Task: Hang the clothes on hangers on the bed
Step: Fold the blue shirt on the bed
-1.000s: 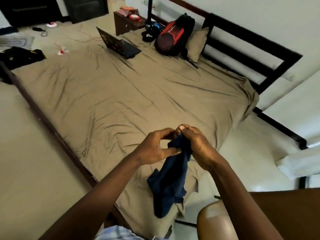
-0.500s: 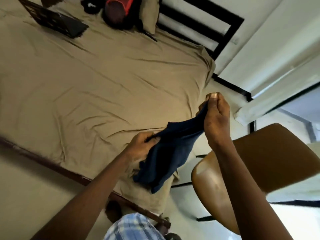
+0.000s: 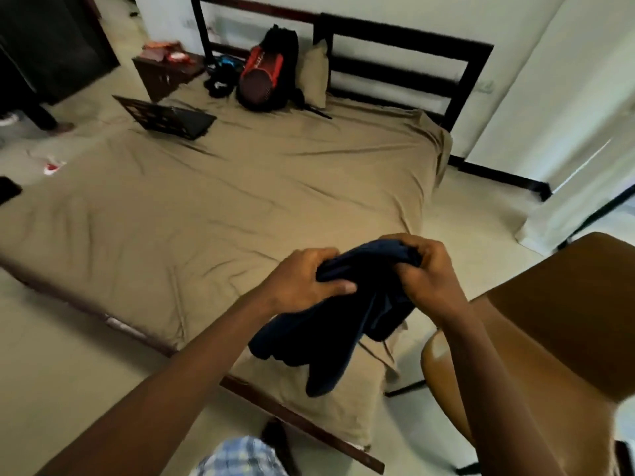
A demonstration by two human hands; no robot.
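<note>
Right now my left hand (image 3: 302,280) and right hand (image 3: 426,269) both clutch the bunched navy garment (image 3: 343,324), fingers curled into its folds, over the near corner of the bed (image 3: 206,207). A brown chair (image 3: 549,321) crowds my right forearm, cut off at the edge. Farther off lie a laptop (image 3: 168,118), backpack (image 3: 264,73) and pillow (image 3: 314,73). What sort of garment, I cannot tell.

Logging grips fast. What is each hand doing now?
Left hand: closed, gripping the navy garment.
Right hand: closed, gripping the same garment.
</note>
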